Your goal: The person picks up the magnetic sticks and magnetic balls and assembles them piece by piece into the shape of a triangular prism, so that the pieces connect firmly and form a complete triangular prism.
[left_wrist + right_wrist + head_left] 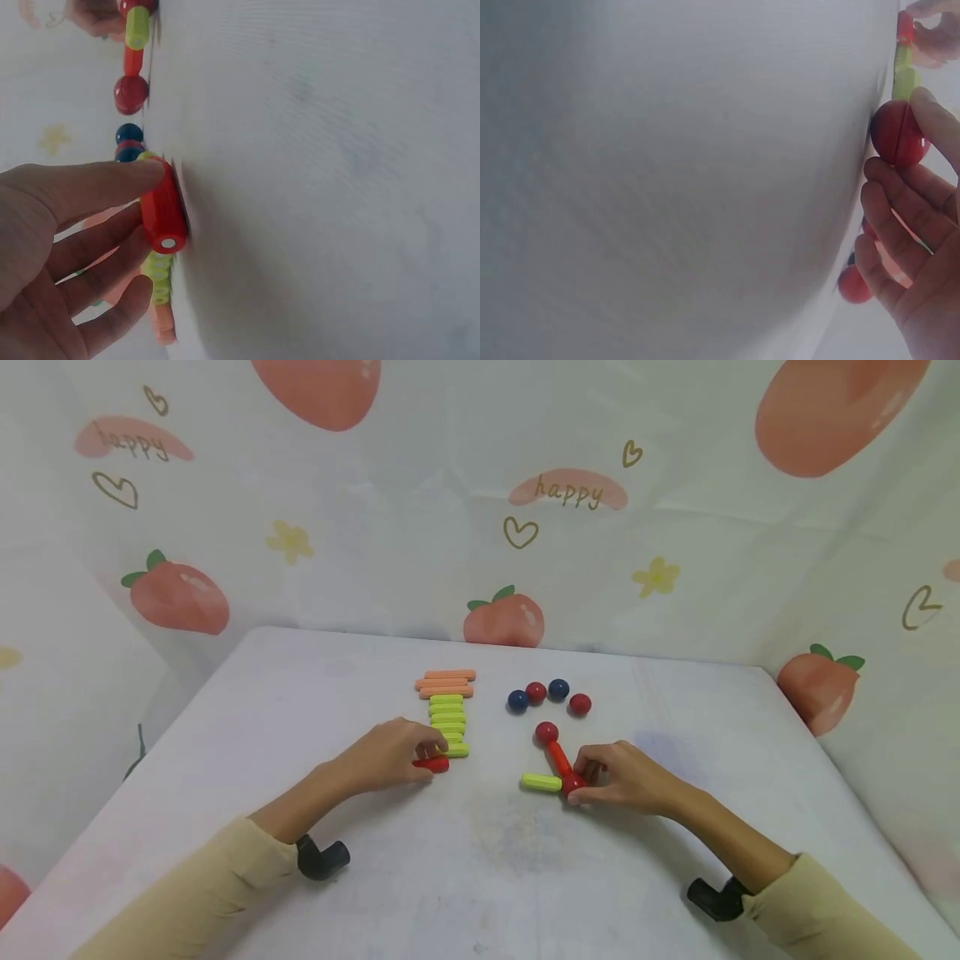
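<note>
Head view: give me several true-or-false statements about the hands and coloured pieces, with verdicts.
1. The left hand holds a red faceted stick. True.
2. The right hand holds a dark blue ball. False: that hand holds a glossy red ball.
3. A single yellow-green faceted stick meets that red ball. True.
4. The pale orange sticks lie nearer the camera than the row of yellow-green sticks. False: the orange sticks lie beyond that row.
5. Two dark blue balls lie beyond the right hand. True.
</note>
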A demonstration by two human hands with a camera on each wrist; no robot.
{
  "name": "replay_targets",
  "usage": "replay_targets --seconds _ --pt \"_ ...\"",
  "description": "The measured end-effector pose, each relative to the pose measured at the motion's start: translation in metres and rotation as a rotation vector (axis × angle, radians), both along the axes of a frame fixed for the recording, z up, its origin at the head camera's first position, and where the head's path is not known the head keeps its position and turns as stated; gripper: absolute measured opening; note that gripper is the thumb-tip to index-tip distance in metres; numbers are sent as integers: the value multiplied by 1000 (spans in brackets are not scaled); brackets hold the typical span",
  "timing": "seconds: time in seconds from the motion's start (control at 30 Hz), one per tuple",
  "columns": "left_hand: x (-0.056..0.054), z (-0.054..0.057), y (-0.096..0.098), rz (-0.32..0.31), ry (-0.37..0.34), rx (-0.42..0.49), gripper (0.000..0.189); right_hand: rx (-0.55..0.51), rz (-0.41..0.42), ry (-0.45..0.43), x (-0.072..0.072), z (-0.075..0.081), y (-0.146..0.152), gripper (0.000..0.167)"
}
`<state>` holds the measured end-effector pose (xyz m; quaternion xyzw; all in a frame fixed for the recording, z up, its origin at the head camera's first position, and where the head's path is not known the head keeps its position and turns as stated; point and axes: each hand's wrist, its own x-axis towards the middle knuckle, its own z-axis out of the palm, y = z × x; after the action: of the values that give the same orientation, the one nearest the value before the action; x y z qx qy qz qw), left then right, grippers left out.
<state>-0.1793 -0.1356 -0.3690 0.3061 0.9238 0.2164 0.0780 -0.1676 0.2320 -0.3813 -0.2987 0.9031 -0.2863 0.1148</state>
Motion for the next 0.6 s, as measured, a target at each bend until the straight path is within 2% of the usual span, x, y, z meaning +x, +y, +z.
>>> replay_targets --seconds 0.13,0.23,0.47,0.6 --pt "-1 -3 -4 -2 -26 6 32 -11 0 9 0 -1 0 27" --pt "-2 -6 -5 -9 -56 44 34 -14 2 8 0 -1 1 27" --pt "-6 -15 10 -47 -129 265 38 -14 8 9 1 -1 1 27" --pt "-8 -17 29 13 -183 372 42 -11 5 10 1 -1 1 28"
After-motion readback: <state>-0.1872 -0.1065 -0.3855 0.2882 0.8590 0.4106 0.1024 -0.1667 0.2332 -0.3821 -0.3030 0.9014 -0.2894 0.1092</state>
